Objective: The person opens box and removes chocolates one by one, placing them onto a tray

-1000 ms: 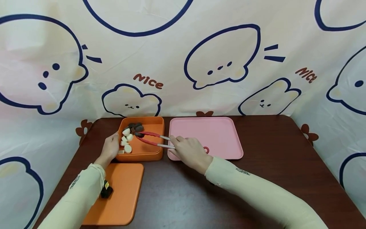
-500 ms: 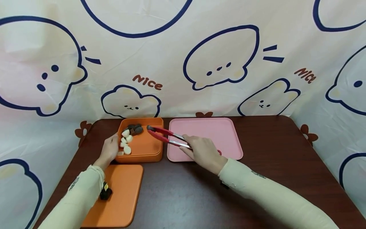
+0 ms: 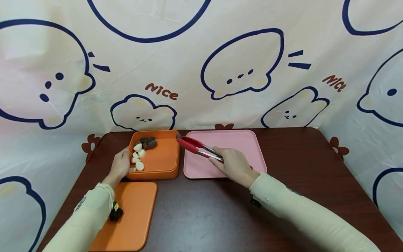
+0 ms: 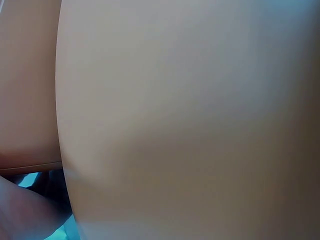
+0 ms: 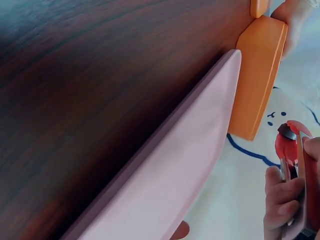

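My right hand (image 3: pixel 236 166) grips a pair of tongs (image 3: pixel 203 148) with red tips and metal arms. A small dark piece (image 5: pixel 287 131) is pinched between the tips, raised above the gap between the orange box (image 3: pixel 160 173) and the pink tray (image 3: pixel 234 140). My left hand (image 3: pixel 121 163) holds the box by its left wall; some of its fingers are hidden. Inside the box, dark pieces (image 3: pixel 151 143) cluster at the back left, with several white pieces (image 3: pixel 139 166) in front of them. The left wrist view is mostly filled by a blurred, close surface.
An orange lid (image 3: pixel 135 217) lies flat in front of the box, partly under my left forearm. Dark wooden table (image 3: pixel 299 168) extends to the right of the tray. A printed cloth (image 3: pixel 189 63) hangs behind and along the sides.
My right hand has moved right with the tongs, lifting a dark piece out of the orange box and bringing it toward the pink tray. The left hand has stayed on the box.
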Tool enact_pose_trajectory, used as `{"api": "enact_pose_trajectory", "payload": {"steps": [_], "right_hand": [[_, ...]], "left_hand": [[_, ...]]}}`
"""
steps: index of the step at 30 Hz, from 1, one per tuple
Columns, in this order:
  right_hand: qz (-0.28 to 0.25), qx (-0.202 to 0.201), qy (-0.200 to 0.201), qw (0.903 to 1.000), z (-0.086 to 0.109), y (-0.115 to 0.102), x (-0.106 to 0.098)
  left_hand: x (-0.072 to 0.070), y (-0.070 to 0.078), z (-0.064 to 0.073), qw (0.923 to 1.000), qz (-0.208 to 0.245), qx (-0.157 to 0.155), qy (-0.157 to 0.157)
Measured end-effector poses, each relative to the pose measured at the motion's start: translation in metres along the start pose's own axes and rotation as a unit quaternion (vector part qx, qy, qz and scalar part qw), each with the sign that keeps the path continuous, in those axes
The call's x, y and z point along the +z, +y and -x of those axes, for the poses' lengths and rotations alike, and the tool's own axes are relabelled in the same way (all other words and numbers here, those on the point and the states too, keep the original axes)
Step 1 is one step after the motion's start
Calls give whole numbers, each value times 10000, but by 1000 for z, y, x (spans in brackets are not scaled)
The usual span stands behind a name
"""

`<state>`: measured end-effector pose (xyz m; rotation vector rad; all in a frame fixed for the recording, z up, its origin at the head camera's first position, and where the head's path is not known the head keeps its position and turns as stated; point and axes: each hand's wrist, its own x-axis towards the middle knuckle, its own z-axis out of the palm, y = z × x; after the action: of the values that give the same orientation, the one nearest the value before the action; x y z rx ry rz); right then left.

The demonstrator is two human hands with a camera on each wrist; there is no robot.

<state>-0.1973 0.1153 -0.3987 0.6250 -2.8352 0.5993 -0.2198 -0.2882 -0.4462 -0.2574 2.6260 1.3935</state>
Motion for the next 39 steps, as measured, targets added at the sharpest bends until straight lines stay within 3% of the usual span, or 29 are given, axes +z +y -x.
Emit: {"api": "enact_pose_trajectory", "payload": {"steps": [10, 19, 24, 32, 39], "right_hand": [[-520, 594, -516, 9955, -6, 19, -5], [-1267, 1198, -1031, 9793, -24, 37, 6], [-1341, 1520, -1220, 9716, -37, 40, 13], [-1604, 1549, -1546, 9625, -48, 33, 18], [-1476, 1692, -1645, 9605, -49, 31, 18]], "left_hand": [[1, 0, -2, 10000, 24, 2, 91], [0, 0, -1, 10000, 39, -19, 89], [-2, 1, -1, 10000, -17, -28, 65], [1, -1, -1, 9999, -53, -37, 77], [0, -2, -3, 10000, -1, 38, 48]]}}
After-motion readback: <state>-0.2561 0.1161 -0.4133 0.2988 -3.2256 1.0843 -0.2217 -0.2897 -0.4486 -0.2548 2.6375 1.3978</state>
